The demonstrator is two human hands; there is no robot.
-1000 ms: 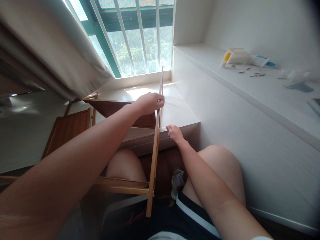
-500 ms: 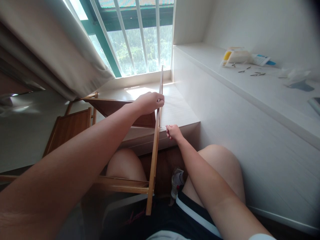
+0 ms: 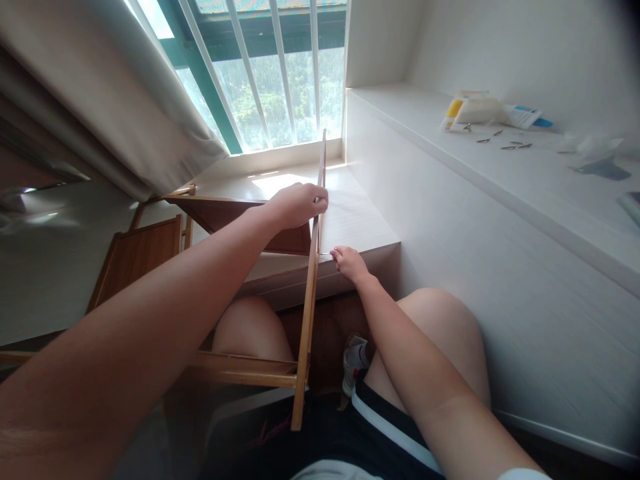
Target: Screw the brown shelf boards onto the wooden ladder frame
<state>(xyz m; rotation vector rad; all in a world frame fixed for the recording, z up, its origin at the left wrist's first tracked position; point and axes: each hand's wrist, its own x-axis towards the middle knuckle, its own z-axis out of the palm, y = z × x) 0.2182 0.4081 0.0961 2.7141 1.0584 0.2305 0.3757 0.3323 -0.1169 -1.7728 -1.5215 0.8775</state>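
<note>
A long wooden rail (image 3: 311, 287) of a brown wooden frame stands on edge between my knees and reaches toward the window. My left hand (image 3: 297, 203) is closed around the rail near its upper half. My right hand (image 3: 350, 262) is pinched on a thin metal tool, too small to name, whose tip meets the rail's right side. Brown wooden shelf panels (image 3: 235, 217) join the rail on its left.
A white window ledge (image 3: 350, 220) lies under the frame. A higher white shelf (image 3: 500, 173) on the right holds packets (image 3: 480, 110), loose screws (image 3: 510, 143) and plastic wrapping. A curtain (image 3: 100, 100) hangs at the left. A barred window (image 3: 280, 73) is ahead.
My right hand has turned slightly at the rail while staying in the same spot. My left hand has kept its grip.
</note>
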